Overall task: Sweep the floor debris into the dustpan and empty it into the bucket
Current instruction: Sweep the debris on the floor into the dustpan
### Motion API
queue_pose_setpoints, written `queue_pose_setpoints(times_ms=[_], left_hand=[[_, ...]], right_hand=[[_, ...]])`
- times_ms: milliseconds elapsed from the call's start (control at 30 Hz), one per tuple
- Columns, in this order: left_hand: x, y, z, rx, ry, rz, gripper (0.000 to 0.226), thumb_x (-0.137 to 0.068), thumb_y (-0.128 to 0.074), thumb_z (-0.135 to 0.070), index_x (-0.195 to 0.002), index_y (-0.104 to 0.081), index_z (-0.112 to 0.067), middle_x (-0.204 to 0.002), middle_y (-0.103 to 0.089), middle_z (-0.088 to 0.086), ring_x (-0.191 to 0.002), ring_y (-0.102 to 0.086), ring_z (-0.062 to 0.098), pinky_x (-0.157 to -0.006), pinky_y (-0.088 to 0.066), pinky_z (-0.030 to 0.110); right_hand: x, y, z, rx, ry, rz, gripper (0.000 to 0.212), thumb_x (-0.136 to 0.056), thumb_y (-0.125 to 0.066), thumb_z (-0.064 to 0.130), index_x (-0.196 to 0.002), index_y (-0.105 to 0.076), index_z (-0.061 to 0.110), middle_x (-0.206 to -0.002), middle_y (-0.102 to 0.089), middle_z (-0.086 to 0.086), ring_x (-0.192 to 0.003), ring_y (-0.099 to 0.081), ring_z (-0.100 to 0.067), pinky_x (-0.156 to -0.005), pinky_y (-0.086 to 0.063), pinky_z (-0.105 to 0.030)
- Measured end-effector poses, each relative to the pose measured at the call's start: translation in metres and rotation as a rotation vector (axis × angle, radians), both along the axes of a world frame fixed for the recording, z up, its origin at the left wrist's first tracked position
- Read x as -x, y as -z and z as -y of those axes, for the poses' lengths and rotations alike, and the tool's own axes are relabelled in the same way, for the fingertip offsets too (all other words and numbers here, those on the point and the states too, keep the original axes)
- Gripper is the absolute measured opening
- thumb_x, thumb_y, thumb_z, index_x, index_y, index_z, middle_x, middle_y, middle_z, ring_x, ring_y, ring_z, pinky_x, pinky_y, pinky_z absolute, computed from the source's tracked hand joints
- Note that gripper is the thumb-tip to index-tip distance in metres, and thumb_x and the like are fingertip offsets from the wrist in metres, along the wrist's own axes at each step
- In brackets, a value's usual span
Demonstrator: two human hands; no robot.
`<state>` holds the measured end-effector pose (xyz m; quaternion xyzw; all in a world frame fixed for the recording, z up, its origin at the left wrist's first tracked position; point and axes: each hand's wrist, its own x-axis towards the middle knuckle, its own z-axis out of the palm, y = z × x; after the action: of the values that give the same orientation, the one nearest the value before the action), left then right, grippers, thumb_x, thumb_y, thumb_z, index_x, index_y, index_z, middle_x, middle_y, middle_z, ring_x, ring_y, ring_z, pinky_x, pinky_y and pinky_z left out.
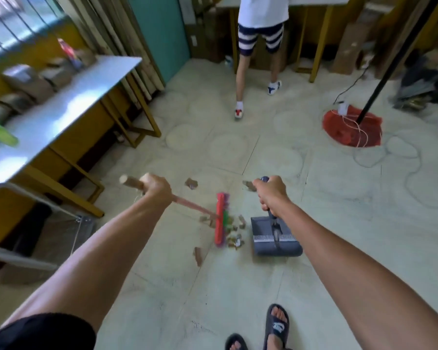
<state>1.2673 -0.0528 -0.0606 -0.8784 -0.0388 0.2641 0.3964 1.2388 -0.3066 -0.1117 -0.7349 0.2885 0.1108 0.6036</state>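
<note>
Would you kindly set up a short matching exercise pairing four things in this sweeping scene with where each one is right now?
Things:
1. broom
2. dustpan
3. debris pile
4. loose brown scrap

Places:
A. held by its upright handle in the right hand
B. lying alone on the floor, nearer the person than the broom head
C. between the broom head and the dustpan
D. held by its wooden handle in the left hand

Pairs: 1-D, 2-A, 3-C, 4-B
</note>
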Motion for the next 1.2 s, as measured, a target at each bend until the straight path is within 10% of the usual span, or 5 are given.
queue_pose_setpoints(times_ms=[100,233,433,767,1200], left_hand=[[-0.007,-0.002,-0.014,0.363,-0.395,0.106,0.02,-0.096,-0.055,-0.033,-0.105,-0.066,-0.019,-0.108,-0.065,0.0,-0.101,-0.065,0.017,-0.078,-0.049,0.027],[-0.003,0.004,-0.012,0.757,-0.805,0.111,0.036,-0.1,-0.048,-0.04,-0.081,-0.059,-0.013,-0.063,-0.045,0.005,-0.048,-0.042,0.014,-0.043,-0.035,0.021],[-0.035,0.043,-0.01,1.178,-1.055,0.175,0.012,-0.099,-0.044,-0.011,-0.092,-0.047,-0.002,-0.06,-0.039,0.005,-0.042,-0.029,0.011,-0.027,-0.023,0.02],[-0.162,0.161,-0.043,1.327,-1.214,0.172,0.013,-0.094,-0.039,-0.017,-0.099,-0.044,-0.006,-0.056,-0.042,0.007,-0.04,-0.034,0.013,-0.042,-0.033,0.018],[-0.181,0.216,-0.048,1.057,-1.208,-0.095,0.034,-0.097,-0.042,-0.015,-0.13,-0.041,-0.005,-0.059,-0.038,0.003,-0.042,-0.028,0.011,-0.035,-0.026,0.017]], right_hand=[[-0.011,-0.003,0.0,0.075,-0.006,0.038,0.027,-0.088,-0.051,0.012,-0.065,-0.038,0.016,-0.057,-0.041,-0.002,-0.039,-0.03,-0.014,-0.034,-0.027,-0.017],[-0.02,-0.001,-0.007,0.18,-0.077,0.073,0.031,-0.088,-0.053,0.013,-0.061,-0.037,0.016,-0.059,-0.043,-0.003,-0.046,-0.035,-0.018,-0.043,-0.036,-0.027],[-0.068,0.017,-0.038,0.307,-0.115,0.166,0.045,-0.089,-0.056,0.016,-0.051,-0.032,0.016,-0.048,-0.035,0.001,-0.044,-0.029,-0.016,-0.043,-0.029,-0.026],[-0.175,0.036,-0.079,0.487,-0.056,0.25,0.047,-0.09,-0.059,0.019,-0.05,-0.034,0.015,-0.066,-0.062,-0.021,-0.072,-0.064,-0.037,-0.058,-0.047,-0.035],[-0.188,0.06,-0.071,0.498,-0.186,0.188,0.04,-0.09,-0.056,0.015,-0.054,-0.04,0.015,-0.051,-0.043,0.003,-0.047,-0.043,-0.014,-0.044,-0.033,-0.025]])
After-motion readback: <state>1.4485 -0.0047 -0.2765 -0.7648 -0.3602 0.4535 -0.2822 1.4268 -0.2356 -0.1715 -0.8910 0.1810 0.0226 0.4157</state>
